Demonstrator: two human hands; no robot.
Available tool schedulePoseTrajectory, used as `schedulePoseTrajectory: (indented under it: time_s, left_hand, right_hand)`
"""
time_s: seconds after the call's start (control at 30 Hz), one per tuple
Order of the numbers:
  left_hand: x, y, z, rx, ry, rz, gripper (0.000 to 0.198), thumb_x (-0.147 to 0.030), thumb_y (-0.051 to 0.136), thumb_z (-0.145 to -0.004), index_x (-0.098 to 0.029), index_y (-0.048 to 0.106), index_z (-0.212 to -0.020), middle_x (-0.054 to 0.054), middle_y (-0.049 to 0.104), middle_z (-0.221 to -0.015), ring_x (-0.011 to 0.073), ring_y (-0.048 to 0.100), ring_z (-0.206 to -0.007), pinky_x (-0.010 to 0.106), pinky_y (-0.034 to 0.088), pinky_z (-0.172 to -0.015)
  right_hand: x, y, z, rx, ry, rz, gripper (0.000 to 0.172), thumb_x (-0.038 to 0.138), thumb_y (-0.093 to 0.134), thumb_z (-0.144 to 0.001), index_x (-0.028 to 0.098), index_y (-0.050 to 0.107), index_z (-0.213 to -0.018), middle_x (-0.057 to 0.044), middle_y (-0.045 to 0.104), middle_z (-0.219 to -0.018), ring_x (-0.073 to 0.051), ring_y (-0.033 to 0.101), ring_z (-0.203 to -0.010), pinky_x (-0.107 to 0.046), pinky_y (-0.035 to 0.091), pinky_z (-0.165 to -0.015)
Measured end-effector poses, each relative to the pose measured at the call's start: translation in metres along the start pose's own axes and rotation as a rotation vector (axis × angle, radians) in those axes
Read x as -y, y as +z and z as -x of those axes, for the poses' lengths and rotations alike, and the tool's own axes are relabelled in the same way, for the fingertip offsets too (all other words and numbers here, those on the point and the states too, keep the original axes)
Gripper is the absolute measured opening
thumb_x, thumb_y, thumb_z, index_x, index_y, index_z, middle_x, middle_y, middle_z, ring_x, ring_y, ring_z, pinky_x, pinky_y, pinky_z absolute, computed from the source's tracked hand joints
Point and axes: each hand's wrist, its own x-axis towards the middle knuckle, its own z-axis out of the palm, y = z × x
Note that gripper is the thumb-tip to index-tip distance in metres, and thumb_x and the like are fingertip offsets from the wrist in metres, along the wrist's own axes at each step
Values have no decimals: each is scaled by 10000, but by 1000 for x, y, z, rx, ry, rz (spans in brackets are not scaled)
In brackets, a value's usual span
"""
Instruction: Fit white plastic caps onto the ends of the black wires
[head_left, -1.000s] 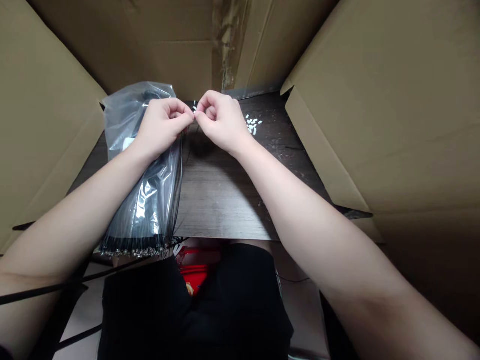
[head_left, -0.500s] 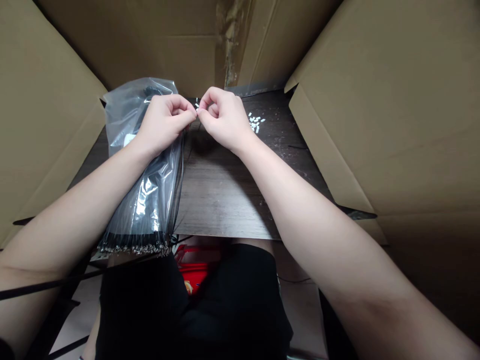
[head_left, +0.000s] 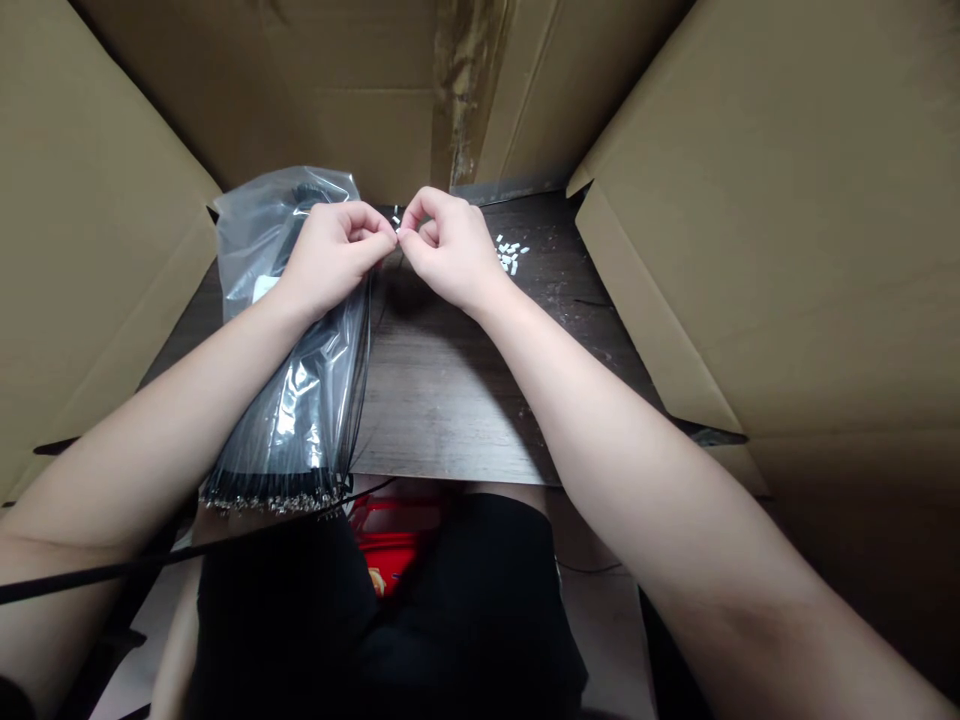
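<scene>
Left of centre, a clear plastic bag [head_left: 255, 240] of long black cables [head_left: 277, 488] lies under my left hand [head_left: 334, 265]. That hand is curled, fingertips pinched against those of my curled right hand [head_left: 450, 255]; what they hold is too small to tell. Small white pieces [head_left: 510, 252] lie further right on the dark wooden table [head_left: 450, 410].

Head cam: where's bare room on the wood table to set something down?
Bare wood runs between the plastic bag of black cords and the right forearm, and past the small white pieces to the cardboard wall. Crowded: back left, where the bag, left hand and right hand meet.
</scene>
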Motion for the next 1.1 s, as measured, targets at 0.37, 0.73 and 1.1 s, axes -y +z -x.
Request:
schedulePoseTrajectory:
  time_s: [0.37,0.73,1.1]
  left_hand:
    - [5,0,-2,17,22,-7,88,-124,684,-800,-167,653,-729,-23,572,-570,119,564,-554,248,455,-574]
    - [0,-1,1,22,-10,4,75,-190,715,-755,-195,657,-709,-15,587,-566,139,571,-570,238,419,-524]
    - [-3,-1,1,24,-49,25,84,-139,707,-769,-183,653,-723,-12,591,-582,127,560,-556,243,409,-532]
  right_hand:
    - [2,-1,0,7,7,22,94,166,547,-889,232,515,-831,32,530,-626,-189,544,-664,-387,489,-817]
    - [0,-1,0,-28,-22,12,99,147,593,-846,238,566,-814,20,555,-625,-211,572,-699,-386,488,-797]
    - [-1,0,0,-7,-14,0,132,201,591,-881,246,499,-798,-2,581,-676,-219,564,-703,-398,484,-813]
